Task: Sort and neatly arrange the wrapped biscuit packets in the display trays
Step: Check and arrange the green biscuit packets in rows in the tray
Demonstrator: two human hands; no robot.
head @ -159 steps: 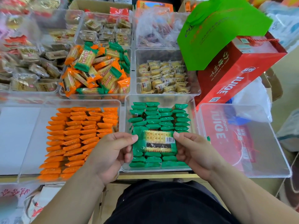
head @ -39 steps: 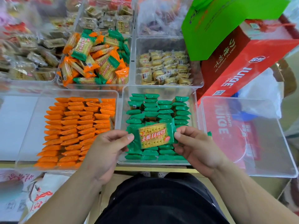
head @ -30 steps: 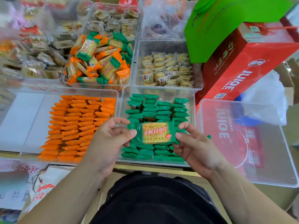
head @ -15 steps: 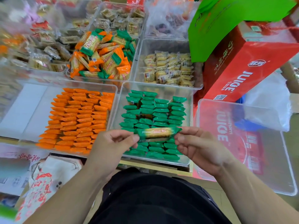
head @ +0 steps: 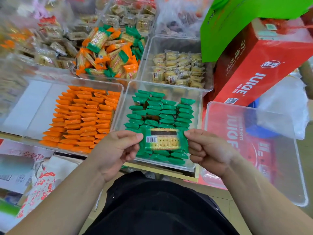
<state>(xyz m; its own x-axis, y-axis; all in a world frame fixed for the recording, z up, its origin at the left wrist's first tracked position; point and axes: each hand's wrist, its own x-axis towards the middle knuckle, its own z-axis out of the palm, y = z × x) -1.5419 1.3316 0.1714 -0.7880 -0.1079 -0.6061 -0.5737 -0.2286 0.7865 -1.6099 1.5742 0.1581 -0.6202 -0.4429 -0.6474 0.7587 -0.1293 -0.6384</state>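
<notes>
A green wrapped biscuit packet (head: pixel 163 140) is held flat between both hands, barcode side up, just above the near end of a clear tray (head: pixel 199 102) lined with rows of green packets (head: pixel 160 112). My left hand (head: pixel 116 148) pinches its left end and my right hand (head: pixel 206 149) pinches its right end. To the left, a second clear tray (head: pixel 121 92) holds neat rows of orange packets (head: pixel 83 119). Behind these, another tray carries a loose heap of mixed orange and green packets (head: pixel 110 53).
An empty clear tray (head: pixel 254 150) lies at the right over a red juice carton. A tilted red carton (head: pixel 257 65) with a green flap (head: pixel 245 19) stands behind it. A tray of pale yellow packets (head: pixel 179 67) and more snack trays fill the back.
The green packet has been flipped between my fingers from printed face up, through edge-on, to barcode side up. The camera view has shifted slightly.
</notes>
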